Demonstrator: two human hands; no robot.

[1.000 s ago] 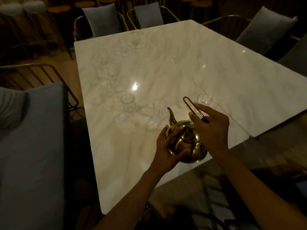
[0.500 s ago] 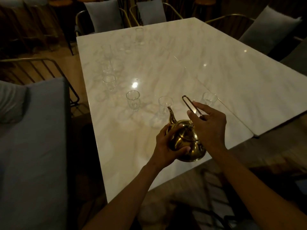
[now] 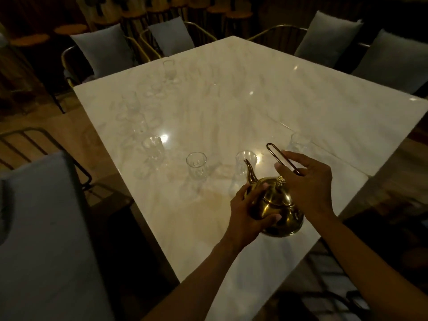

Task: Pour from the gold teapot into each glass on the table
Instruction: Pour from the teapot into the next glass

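Note:
The gold teapot (image 3: 276,207) is held over the near part of the white marble table (image 3: 254,107), tilted with its spout toward a clear glass (image 3: 246,158). My left hand (image 3: 247,214) cups the pot's left side and bottom. My right hand (image 3: 305,181) grips the thin wire handle behind the lid knob. Another glass (image 3: 196,165) stands left of the spout, a third (image 3: 152,147) further left. One glass (image 3: 298,142) is behind my right hand. Several more glasses run toward the far left, one (image 3: 168,69) near the far edge.
Chairs with grey cushions (image 3: 104,49) ring the table; one grey chair back (image 3: 39,228) is close on my left. A seam (image 3: 324,151) joins two tabletops at the right. Wooden stools (image 3: 231,17) stand in the dark background.
The view has swung so the table appears rotated. The teapot has tipped slightly forward, its spout now reaching the glass in front. Both hands keep their hold.

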